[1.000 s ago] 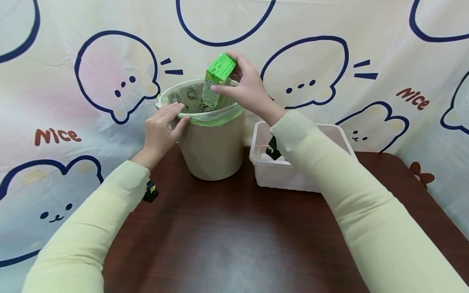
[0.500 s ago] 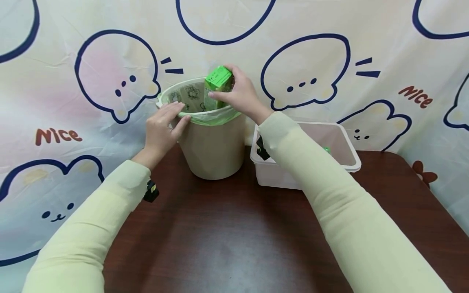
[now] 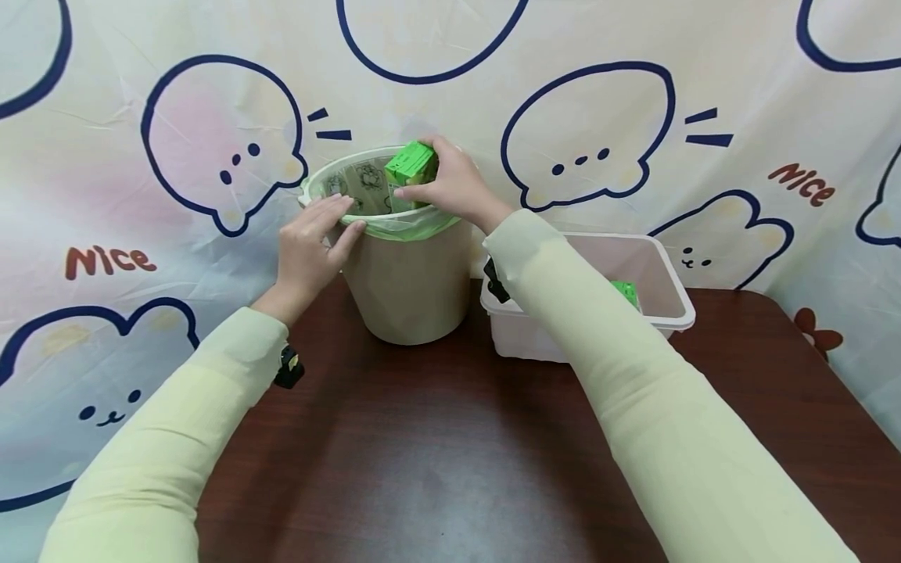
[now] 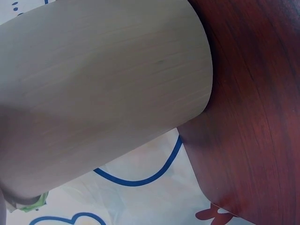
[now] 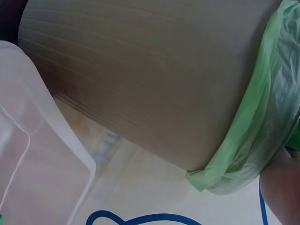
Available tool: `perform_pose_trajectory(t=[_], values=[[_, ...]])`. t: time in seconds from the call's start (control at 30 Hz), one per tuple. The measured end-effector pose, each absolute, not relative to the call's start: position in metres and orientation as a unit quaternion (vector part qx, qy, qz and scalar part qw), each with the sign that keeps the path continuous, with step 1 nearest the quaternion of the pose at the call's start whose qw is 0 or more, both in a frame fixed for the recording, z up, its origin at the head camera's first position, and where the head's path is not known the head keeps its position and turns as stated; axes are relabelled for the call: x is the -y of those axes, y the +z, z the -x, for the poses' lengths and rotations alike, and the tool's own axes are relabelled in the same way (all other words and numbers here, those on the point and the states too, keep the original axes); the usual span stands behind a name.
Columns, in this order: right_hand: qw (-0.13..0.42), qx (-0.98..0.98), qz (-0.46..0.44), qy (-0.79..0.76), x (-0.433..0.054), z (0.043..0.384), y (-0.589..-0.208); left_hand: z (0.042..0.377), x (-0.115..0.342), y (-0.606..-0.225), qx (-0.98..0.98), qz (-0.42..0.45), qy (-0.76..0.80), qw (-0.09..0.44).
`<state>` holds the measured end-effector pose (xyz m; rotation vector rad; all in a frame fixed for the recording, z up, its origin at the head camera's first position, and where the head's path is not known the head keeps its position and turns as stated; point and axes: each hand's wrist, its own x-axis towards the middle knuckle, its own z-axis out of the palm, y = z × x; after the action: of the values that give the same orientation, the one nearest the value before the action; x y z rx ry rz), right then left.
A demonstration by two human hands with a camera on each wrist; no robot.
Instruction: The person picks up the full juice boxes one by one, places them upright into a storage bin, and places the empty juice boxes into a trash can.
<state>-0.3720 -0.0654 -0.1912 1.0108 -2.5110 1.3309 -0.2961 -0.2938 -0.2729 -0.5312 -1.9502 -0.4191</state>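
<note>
My right hand holds a small green drink carton between thumb and fingers. The carton tilts over the mouth of a beige bin, its lower part down inside the rim. A pale green liner bag is folded over that rim; the right wrist view shows the liner and a bit of the right hand at the right edge. My left hand rests on the bin's near left rim, fingers fairly straight and thumb apart. In the left wrist view the bin's side fills much of the frame.
Right of the bin stands a white plastic tub, partly hidden by my right sleeve. Another green object lies in it. Both containers stand on a dark brown table, with a printed cloth hanging close behind.
My right hand has lowered the drink carton into the bin's mouth and shifted slightly left. The green object in the tub has come into sight. My left hand has stayed in place.
</note>
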Motion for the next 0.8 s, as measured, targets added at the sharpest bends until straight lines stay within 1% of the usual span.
perform_pose_trajectory(t=[0.53, 0.8], values=[[0.032, 0.844, -0.334, 0.419, 0.0622, 0.3731, -0.1858, 0.2944, 0.2931, -0.2726, 0.805, 0.222, -0.182, 0.519], [0.032, 0.846, -0.334, 0.414, 0.0598, 0.3713, -0.1859, 0.2936, 0.2930, -0.2715, 0.810, 0.227, -0.168, 0.514]])
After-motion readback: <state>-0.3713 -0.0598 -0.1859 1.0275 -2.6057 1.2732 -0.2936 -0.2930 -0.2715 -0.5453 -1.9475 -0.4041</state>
